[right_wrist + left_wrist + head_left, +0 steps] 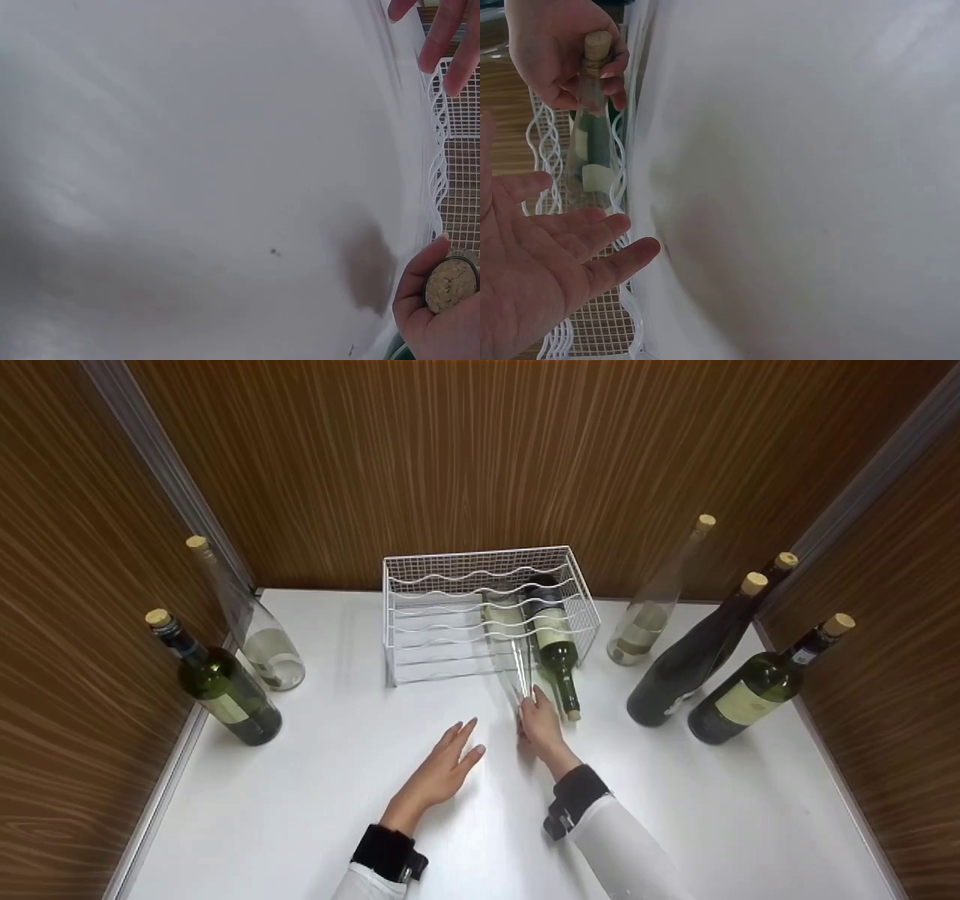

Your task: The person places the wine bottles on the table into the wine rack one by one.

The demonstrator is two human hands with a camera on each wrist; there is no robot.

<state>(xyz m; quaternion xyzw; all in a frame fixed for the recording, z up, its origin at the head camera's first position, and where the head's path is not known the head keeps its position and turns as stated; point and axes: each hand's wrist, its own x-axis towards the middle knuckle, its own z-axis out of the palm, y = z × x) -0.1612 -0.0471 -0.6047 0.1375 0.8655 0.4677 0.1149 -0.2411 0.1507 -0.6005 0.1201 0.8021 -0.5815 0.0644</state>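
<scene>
My right hand (540, 724) grips the neck of a clear glass bottle (507, 634), whose body lies inside the white wire wine rack (435, 647). In the left wrist view the cork (598, 45) of this bottle pokes out past the right hand's (562, 45) curled fingers. The right wrist view shows the cork (452, 285) end-on within the right hand (442, 319). Beside it in the rack lies a green wine bottle (556, 652), neck toward me. My left hand (439, 772) hovers in front of the rack, fingers spread, holding nothing.
On the left stand a green bottle (229, 697) and a clear bottle (270, 641), both corked. To the right are a clear bottle (645, 622), dark bottles (679, 675) and a green bottle (750, 697). A wood-grain panel (480, 457) rises behind the rack.
</scene>
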